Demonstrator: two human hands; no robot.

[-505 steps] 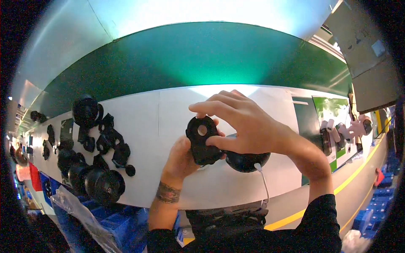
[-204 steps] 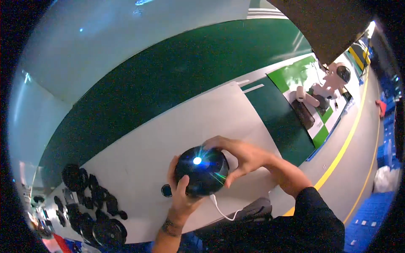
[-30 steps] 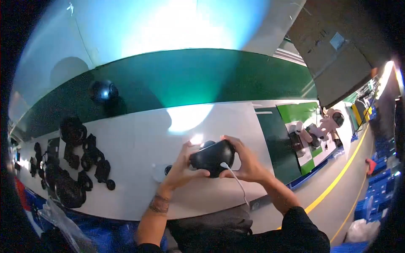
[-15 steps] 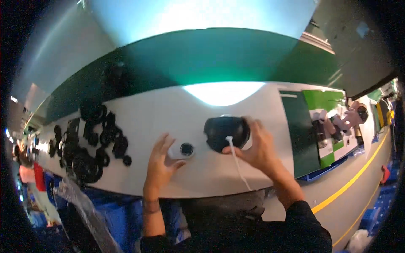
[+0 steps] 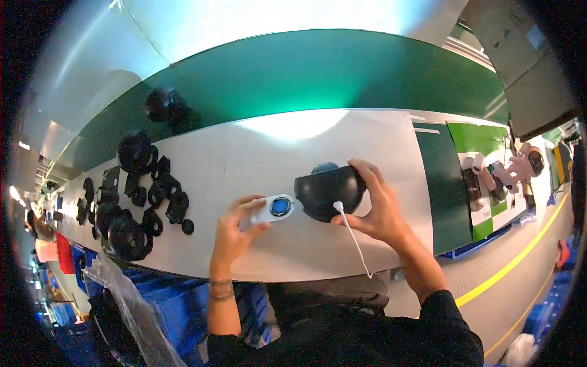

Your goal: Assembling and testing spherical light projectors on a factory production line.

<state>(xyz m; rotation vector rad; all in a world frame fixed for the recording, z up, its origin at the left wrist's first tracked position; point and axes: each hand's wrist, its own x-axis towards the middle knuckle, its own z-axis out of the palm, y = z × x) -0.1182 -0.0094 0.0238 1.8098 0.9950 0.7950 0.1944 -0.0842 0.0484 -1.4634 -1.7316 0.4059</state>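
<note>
My left hand (image 5: 235, 229) grips one end of a white oblong device (image 5: 265, 213) between thumb and fingers. A round dark-rimmed window with a blue glint sits at the device's other end. To its right, my right hand (image 5: 384, 211) is closed around the side of a black bowl-shaped housing (image 5: 327, 194), thumb low and fingers over the top edge. A white cable (image 5: 353, 244) is attached at the housing's front and hangs toward the near table edge. A small rounded piece (image 5: 324, 167) shows above the housing's rim; the inside is hidden.
Several black round parts (image 5: 127, 237) lie grouped on the left of the white table (image 5: 244, 147). Another black part (image 5: 164, 105) stands farther back. On the right are a dark green mat (image 5: 445, 202) and pale pink and dark devices (image 5: 486, 174). Blue bins (image 5: 177, 306) stand below the near edge.
My left fingers, apart around the white device before, have closed on it. It has moved slightly right and up, nearer the black housing. My right hand keeps its hold.
</note>
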